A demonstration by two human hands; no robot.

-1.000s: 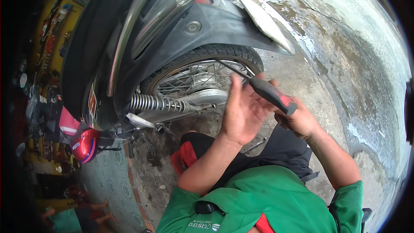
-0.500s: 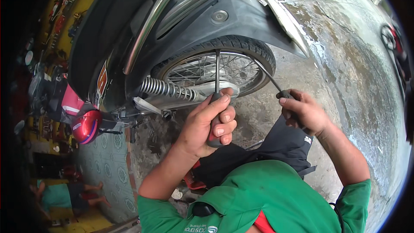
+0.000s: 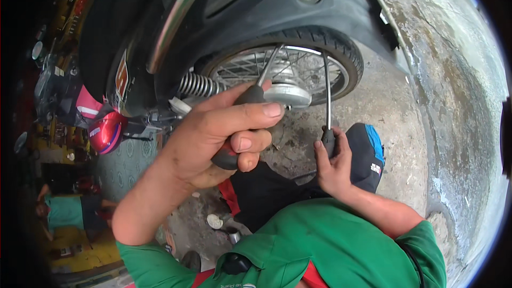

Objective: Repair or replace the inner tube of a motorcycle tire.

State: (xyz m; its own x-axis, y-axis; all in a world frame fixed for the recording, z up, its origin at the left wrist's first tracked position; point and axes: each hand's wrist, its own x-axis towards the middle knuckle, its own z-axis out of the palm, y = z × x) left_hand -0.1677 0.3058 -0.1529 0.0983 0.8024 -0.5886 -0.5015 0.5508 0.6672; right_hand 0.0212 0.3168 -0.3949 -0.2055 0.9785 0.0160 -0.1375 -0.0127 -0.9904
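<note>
My left hand (image 3: 210, 133) is wrapped round the black-and-red handle of a screwdriver (image 3: 251, 96). Its metal shaft leans up and right, with the tip at the edge between the black tyre (image 3: 345, 47) and the spoked wheel rim (image 3: 349, 81). In my right hand (image 3: 336, 168) is a second long-shafted screwdriver (image 3: 327, 82), gripped by its dark handle. That shaft stands nearly upright in the view, and its tip meets the same tyre edge farther right. Exactly how far either tip goes under the tyre cannot be made out.
Dark motorcycle bodywork (image 3: 256, 18) overhangs the wheel. A coil shock absorber (image 3: 200, 84) and the silver hub (image 3: 288, 95) lie beside the spokes. At left hangs a red helmet (image 3: 105, 132). Beyond it, a person (image 3: 66, 214) in a teal top is near the tool wall.
My left hand has shifted left and closer to the camera, tilting its screwdriver. My right hand has moved left, and its screwdriver has swung from slanted to nearly upright. The view has shifted too.
</note>
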